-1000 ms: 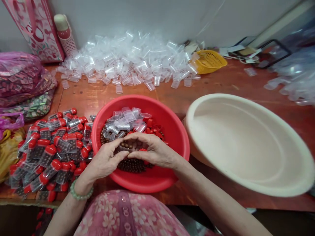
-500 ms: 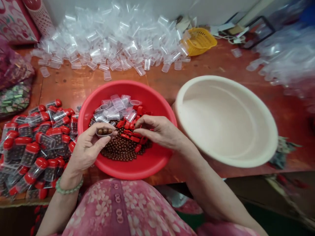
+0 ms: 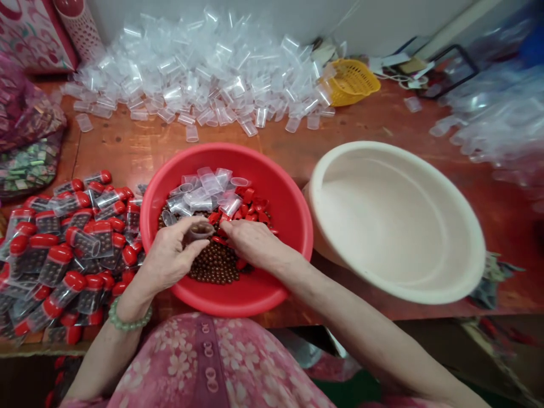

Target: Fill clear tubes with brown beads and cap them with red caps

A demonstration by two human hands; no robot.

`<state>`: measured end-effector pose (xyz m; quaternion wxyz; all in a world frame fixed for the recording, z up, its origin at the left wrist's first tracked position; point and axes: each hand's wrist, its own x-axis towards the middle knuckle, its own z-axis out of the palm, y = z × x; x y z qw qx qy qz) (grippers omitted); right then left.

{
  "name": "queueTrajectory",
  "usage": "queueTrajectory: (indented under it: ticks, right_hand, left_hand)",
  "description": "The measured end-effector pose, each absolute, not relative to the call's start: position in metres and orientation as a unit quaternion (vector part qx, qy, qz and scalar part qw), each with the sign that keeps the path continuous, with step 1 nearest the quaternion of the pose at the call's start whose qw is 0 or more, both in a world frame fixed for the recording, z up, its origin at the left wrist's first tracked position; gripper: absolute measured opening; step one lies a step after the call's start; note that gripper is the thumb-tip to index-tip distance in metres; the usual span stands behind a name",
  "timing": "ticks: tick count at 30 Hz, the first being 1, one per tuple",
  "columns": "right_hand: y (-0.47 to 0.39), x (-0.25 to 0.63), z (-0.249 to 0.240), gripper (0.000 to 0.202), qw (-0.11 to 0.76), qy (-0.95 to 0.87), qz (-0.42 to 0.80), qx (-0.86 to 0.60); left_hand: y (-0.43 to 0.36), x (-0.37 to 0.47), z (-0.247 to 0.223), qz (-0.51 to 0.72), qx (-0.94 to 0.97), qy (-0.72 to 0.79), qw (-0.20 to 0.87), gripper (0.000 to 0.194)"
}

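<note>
My left hand [image 3: 172, 258] grips a clear plastic case [image 3: 201, 229] with brown beads inside, its open end facing up. Close beside it, my right hand [image 3: 250, 241] has its fingers pressed together over the red caps [image 3: 255, 212]; what they hold, if anything, is hidden. Both hands are over the red basin [image 3: 263, 294]. Inside the basin lie loose brown beads [image 3: 216, 263] at the front, clear cases [image 3: 199, 198] at the back and the red caps on the right.
Filled cases with red caps [image 3: 55, 255] are heaped at left. A pile of clear cases [image 3: 204, 73] lies behind, beside a yellow basket [image 3: 352, 85]. An off-white basin [image 3: 391, 221] stands at right. Bags [image 3: 29, 164] lie at far left.
My right hand has moved left toward the case, and its fingers have closed together. My left hand still grips the case. The whole view has shifted slightly.
</note>
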<state>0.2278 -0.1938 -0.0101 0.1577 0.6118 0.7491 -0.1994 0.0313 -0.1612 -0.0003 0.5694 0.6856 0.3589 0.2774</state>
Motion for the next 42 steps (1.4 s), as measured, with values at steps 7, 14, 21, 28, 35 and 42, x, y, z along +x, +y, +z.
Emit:
queueTrajectory:
  ticks: [7, 14, 21, 28, 35, 42]
  right_hand:
    - [-0.193, 0.237, -0.015, 0.029, 0.101, 0.757, -0.194, 0.616]
    - [-0.194, 0.231, 0.008, 0.019, -0.441, 0.462, -0.486, 0.597]
    - [-0.191, 0.198, 0.008, 0.023, -0.526, 0.355, -0.499, 0.591]
    - [-0.206, 0.197, 0.004, 0.021, -0.373, 0.69, -0.116, 0.609]
    - [-0.212, 0.215, 0.015, 0.04, -0.301, 0.819, -0.122, 0.473]
    - [-0.208, 0.221, 0.023, 0.025, -0.382, 0.836, -0.155, 0.363]
  left_hand:
    - [-0.159, 0.033, 0.007, 0.282, 0.608, 0.366, 0.646, 0.027]
    - [-0.163, 0.034, 0.009, 0.312, 0.53, 0.389, 0.686, 0.021]
    - [-0.17, 0.041, 0.011, 0.337, 0.464, 0.404, 0.713, 0.031]
    - [-0.169, 0.04, 0.005, 0.366, 0.426, 0.399, 0.725, 0.034]
    - [-0.166, 0.037, -0.001, 0.389, 0.346, 0.343, 0.782, 0.041]
    - [-0.166, 0.037, -0.001, 0.367, 0.317, 0.311, 0.818, 0.047]
